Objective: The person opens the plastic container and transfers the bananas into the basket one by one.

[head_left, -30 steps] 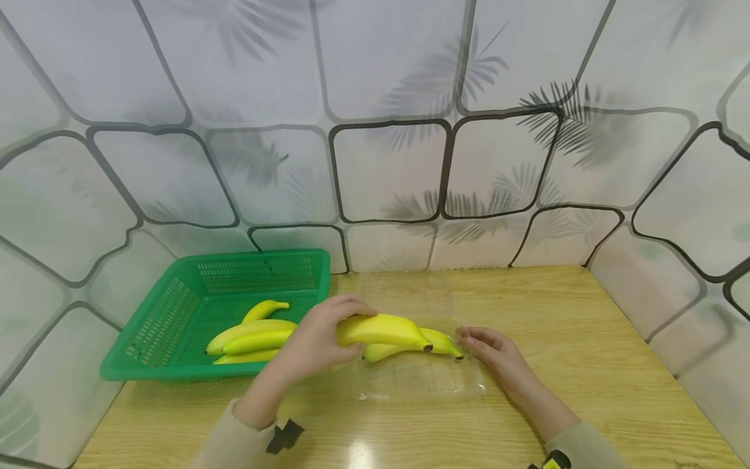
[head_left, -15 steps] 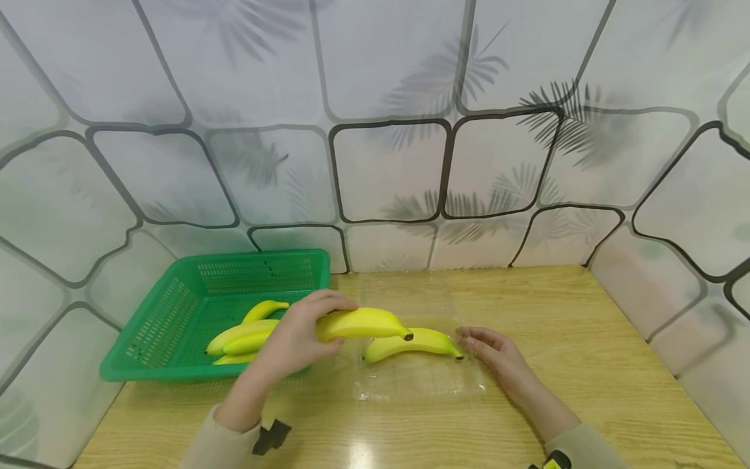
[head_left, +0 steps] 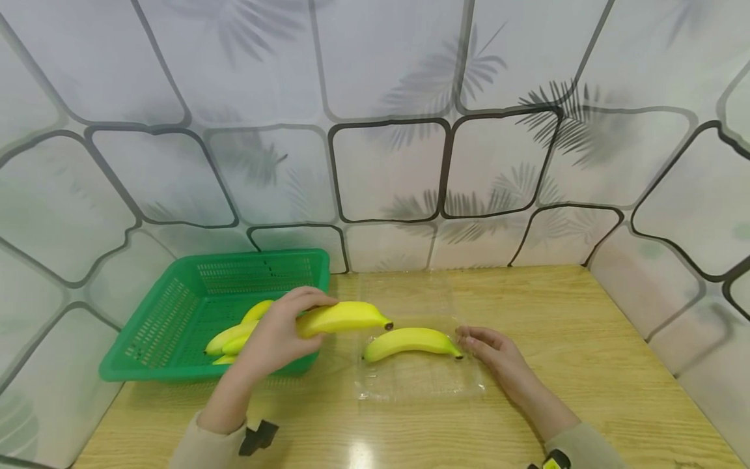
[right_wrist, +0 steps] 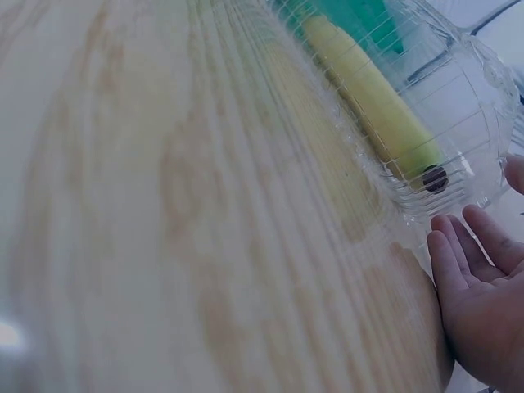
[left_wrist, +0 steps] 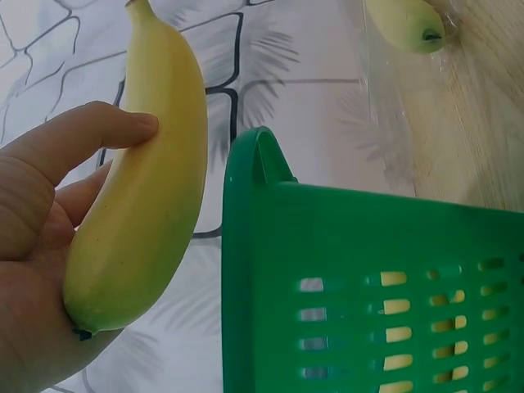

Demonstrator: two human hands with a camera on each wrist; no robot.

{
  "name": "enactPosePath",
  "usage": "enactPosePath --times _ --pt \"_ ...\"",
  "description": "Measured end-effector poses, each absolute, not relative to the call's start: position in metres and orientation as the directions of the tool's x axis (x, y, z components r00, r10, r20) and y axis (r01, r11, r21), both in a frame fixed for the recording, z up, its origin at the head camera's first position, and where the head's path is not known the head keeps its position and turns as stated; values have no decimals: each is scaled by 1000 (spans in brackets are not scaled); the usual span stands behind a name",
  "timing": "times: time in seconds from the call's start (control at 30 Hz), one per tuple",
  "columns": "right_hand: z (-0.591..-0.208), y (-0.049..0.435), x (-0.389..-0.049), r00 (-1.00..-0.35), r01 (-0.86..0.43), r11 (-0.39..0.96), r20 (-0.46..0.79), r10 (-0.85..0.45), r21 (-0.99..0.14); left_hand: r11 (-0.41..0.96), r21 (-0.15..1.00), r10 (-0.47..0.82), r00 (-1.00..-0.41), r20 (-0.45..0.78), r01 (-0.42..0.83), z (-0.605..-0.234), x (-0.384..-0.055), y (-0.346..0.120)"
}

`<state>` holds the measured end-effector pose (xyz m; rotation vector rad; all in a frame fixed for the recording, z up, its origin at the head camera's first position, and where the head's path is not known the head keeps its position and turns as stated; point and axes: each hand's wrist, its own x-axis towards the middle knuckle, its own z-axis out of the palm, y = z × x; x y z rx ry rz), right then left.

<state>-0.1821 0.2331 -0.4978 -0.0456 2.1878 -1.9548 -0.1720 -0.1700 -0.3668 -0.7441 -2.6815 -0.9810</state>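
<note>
Now left hand (head_left: 275, 339) grips banana (head_left: 342, 317) above basket (head_left: 176, 311) rim.

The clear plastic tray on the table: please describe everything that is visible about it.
The clear plastic tray is a thin, transparent, ribbed container lying flat on the wooden table, right of the green basket. One yellow banana lies inside it. The right hand rests by its right edge, fingers straight.

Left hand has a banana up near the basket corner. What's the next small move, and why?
Probably carry it further left and lower it in: the left hand grips the banana above the green basket rim, where other bananas lie. The right hand rests at the clear tray.
</note>
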Motion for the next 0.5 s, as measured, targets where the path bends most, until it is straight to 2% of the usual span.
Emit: enactPosePath --times 0.5 --pt "-498 233 -183 -980 116 138 -136 -148 -984 699 544 320 -883 343 465 -371 -171 -195"
